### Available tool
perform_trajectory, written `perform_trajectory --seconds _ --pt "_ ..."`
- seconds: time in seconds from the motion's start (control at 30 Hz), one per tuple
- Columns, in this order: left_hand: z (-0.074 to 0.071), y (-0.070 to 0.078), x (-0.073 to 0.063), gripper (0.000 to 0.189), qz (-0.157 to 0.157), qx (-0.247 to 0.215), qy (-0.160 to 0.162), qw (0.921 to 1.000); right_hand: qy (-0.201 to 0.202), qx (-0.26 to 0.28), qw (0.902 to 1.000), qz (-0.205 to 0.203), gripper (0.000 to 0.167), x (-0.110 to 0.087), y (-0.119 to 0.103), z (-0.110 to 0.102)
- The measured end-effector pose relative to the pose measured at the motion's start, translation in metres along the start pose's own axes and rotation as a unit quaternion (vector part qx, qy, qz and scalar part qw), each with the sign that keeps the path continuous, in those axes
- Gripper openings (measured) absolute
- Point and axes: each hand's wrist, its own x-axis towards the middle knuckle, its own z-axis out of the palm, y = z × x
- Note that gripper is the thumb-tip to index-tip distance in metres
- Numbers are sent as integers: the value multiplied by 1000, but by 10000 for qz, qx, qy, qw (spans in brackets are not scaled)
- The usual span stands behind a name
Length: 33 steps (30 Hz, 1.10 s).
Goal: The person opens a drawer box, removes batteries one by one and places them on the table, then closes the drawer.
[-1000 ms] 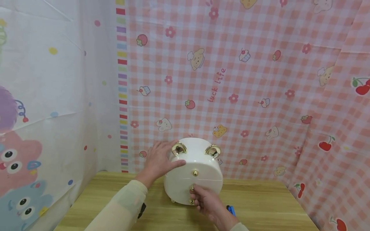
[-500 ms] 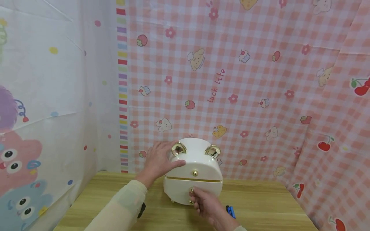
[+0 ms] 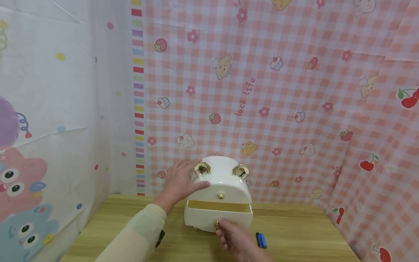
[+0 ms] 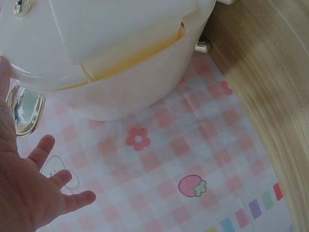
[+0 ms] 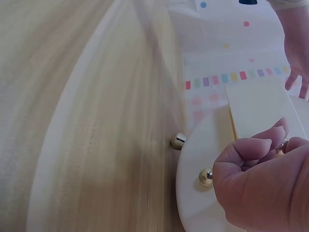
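A round white storage box [image 3: 226, 178] with gold ear-shaped rings and gold knobs stands on the table. Its middle drawer [image 3: 199, 216] is pulled partway out, so the yellowish inside shows in the head view. My right hand [image 3: 235, 236] pinches that drawer's gold knob [image 3: 217, 222], which the fingers partly hide. Against the box's upper left, beside the gold ear ring [image 3: 202, 168], rests my left hand [image 3: 180, 183], its thumb lying on the top front. In the left wrist view the other fingers [image 4: 60, 179] are spread. The bottom drawer's knob [image 5: 206, 177] shows in the right wrist view.
Two small blue-and-black cylinders [image 3: 261, 240] lie side by side on the wooden table [image 3: 304, 233], right of my right hand. A pink checked cloth [image 3: 281, 91] hangs close behind the box, and a white printed cloth [image 3: 72, 109] hangs at the left.
The middle drawer, fully in a second ago, has slid out toward me with my right hand pulling its knob. My left hand has stayed on the box.
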Motion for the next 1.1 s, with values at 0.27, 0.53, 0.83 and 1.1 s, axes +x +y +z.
perform_trajectory --seconds 0.27,0.53,0.83,1.1 --pt "2 -1 1 96 -32 -13 -65 10000 -352 6 9993 -84 36 -9 6 -1" --pt "3 -1 1 95 -11 8 -28 10000 -479 -63 9988 2 38 -20 11 -4" --pt "1 0 2 96 5 -20 -6 10000 -310 -223 9993 -22 41 -31 16 -2" --pt "2 -1 1 97 -36 -30 -39 10000 -304 -189 9994 -21 37 -40 19 0"
